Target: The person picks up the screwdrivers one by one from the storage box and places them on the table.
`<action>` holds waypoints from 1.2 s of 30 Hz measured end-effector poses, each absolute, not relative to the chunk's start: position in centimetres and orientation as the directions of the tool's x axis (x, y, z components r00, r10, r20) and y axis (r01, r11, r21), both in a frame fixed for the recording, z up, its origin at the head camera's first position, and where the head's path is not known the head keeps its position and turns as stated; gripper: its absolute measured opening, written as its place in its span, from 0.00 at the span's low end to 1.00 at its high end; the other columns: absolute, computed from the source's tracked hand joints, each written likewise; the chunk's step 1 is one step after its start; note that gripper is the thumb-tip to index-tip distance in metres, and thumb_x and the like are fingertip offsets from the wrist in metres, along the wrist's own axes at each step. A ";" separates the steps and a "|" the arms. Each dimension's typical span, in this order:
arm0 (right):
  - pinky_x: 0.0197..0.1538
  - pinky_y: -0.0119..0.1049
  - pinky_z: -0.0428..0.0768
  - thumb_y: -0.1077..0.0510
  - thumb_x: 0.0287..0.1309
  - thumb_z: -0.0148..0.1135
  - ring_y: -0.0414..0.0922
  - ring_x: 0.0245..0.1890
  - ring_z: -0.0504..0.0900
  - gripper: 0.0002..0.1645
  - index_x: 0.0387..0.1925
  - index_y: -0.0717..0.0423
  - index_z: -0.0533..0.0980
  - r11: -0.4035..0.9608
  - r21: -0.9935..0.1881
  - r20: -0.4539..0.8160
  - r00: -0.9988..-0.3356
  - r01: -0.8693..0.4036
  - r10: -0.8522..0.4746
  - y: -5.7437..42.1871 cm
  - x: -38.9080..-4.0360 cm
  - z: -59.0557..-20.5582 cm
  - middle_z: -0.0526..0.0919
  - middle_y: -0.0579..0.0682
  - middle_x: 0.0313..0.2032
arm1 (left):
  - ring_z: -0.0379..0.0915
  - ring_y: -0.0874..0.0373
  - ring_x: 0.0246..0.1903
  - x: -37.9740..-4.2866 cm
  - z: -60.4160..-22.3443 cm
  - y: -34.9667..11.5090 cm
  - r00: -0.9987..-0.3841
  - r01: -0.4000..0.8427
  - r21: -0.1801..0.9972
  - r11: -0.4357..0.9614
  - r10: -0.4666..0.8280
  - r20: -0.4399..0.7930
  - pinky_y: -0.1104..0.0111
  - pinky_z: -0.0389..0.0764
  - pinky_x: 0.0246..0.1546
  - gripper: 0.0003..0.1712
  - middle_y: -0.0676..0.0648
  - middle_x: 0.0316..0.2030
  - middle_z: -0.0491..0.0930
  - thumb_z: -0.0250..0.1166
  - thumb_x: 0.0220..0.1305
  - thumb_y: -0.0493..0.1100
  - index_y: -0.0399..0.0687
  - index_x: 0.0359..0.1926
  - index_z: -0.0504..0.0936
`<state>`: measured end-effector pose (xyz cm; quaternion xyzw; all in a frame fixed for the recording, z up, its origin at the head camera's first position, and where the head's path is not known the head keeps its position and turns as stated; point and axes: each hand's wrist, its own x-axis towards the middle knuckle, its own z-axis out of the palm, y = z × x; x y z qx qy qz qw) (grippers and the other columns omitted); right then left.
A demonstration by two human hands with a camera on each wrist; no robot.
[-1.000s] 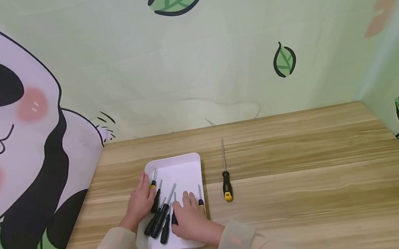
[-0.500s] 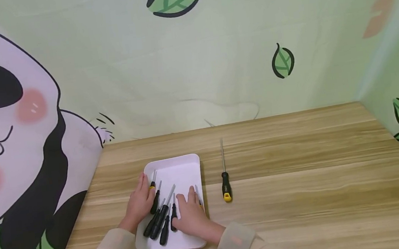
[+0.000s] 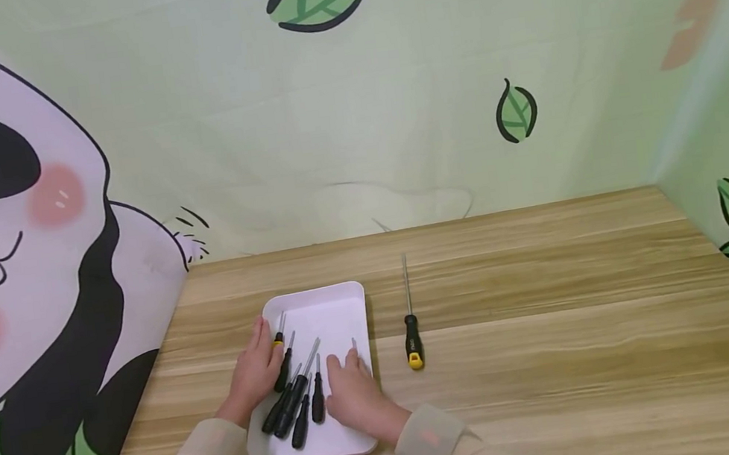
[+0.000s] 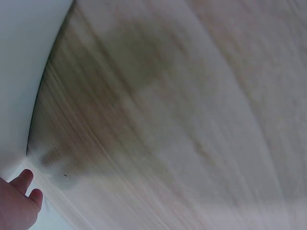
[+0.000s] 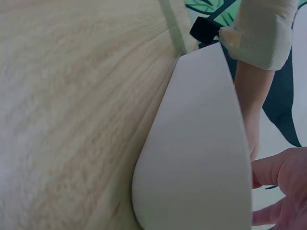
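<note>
A white tray lies on the table with several black-handled screwdrivers in it, among them a thick-handled screwdriver and a slimmer screwdriver. My left hand holds the tray's left rim, the thumb on the inner side and the fingers along the outside. At the tray's right side, my right hand grips a screwdriver; only its metal shaft shows past the fingers, and the handle is hidden. In the right wrist view, my right fingers show beyond the tray wall.
To the right of the tray, a black-and-yellow screwdriver lies on the wood-patterned table, shaft pointing away. A printed cloth with a panda and leaves hangs behind and at the sides.
My right hand has moved off the slim black screwdriver, which now shows fully, to the one by the right wall. That shaft has shifted slightly left. My left hand stays put.
</note>
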<state>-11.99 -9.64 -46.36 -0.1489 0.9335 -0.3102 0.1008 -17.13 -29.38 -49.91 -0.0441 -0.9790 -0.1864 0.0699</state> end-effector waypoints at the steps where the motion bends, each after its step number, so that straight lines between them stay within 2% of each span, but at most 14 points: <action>1: 0.50 0.50 0.72 0.61 0.43 0.61 0.61 0.54 0.66 0.29 0.50 0.63 0.66 0.779 -0.582 -0.090 -0.934 -0.232 -0.345 -9.7 -12.0 -46.4 0.60 0.74 0.56 | 0.62 0.30 0.52 -17.1 -49.9 -29.4 -0.986 0.112 0.360 0.926 0.060 0.154 0.47 0.63 0.52 0.32 0.31 0.64 0.50 0.48 0.63 0.41 0.26 0.63 0.52; 5: 0.41 0.45 0.76 0.60 0.42 0.63 0.56 0.44 0.72 0.20 0.40 0.63 0.70 0.845 -0.438 -0.031 -0.934 -0.307 -0.356 -9.8 -12.0 -46.5 0.68 0.70 0.49 | 0.63 0.30 0.51 -17.1 -50.0 -29.5 -0.987 0.110 0.357 0.928 0.058 0.153 0.47 0.64 0.52 0.32 0.31 0.64 0.50 0.47 0.63 0.42 0.26 0.63 0.52; 9: 0.33 0.41 0.76 0.59 0.39 0.65 0.53 0.36 0.73 0.18 0.35 0.62 0.72 0.881 -0.323 0.040 -0.935 -0.346 -0.352 -10.0 -12.0 -46.7 0.71 0.67 0.43 | 0.64 0.31 0.50 -17.1 -50.0 -29.5 -0.985 0.117 0.359 0.926 0.062 0.162 0.48 0.64 0.52 0.32 0.31 0.64 0.51 0.48 0.63 0.41 0.26 0.62 0.52; 16: 0.28 0.36 0.75 0.56 0.35 0.67 0.50 0.31 0.73 0.20 0.34 0.60 0.73 0.909 -0.142 0.175 -0.914 -0.392 -0.367 -10.0 -11.4 -46.8 0.73 0.65 0.39 | 0.62 0.31 0.52 -17.0 -49.9 -29.4 -0.985 0.122 0.361 0.925 0.067 0.161 0.48 0.64 0.52 0.32 0.31 0.64 0.51 0.48 0.63 0.41 0.26 0.62 0.52; 21: 0.24 0.34 0.73 0.54 0.38 0.65 0.49 0.27 0.74 0.18 0.33 0.59 0.75 0.914 -0.030 0.230 -0.892 -0.405 -0.388 -10.0 -11.2 -46.8 0.76 0.64 0.37 | 0.60 0.32 0.54 -17.1 -49.9 -29.5 -0.987 0.116 0.371 0.921 0.065 0.146 0.48 0.63 0.54 0.32 0.31 0.64 0.50 0.47 0.63 0.42 0.26 0.63 0.51; 28: 0.19 0.33 0.74 0.56 0.39 0.64 0.46 0.19 0.76 0.13 0.29 0.61 0.75 0.910 -0.039 0.200 -0.895 -0.413 -0.398 -10.0 -11.2 -46.7 0.78 0.64 0.32 | 0.55 0.36 0.59 -17.1 -50.0 -29.5 -0.991 0.105 0.381 0.918 0.064 0.117 0.49 0.61 0.56 0.32 0.31 0.65 0.47 0.47 0.64 0.41 0.26 0.63 0.49; 36: 0.17 0.33 0.74 0.61 0.42 0.60 0.43 0.16 0.76 0.06 0.24 0.60 0.73 0.909 -0.087 0.204 -0.901 -0.407 -0.383 -10.1 -11.4 -47.3 0.76 0.61 0.28 | 0.52 0.38 0.61 -17.1 -49.9 -29.4 -0.993 0.090 0.388 0.917 0.054 0.103 0.50 0.60 0.57 0.32 0.32 0.66 0.46 0.46 0.65 0.42 0.27 0.64 0.49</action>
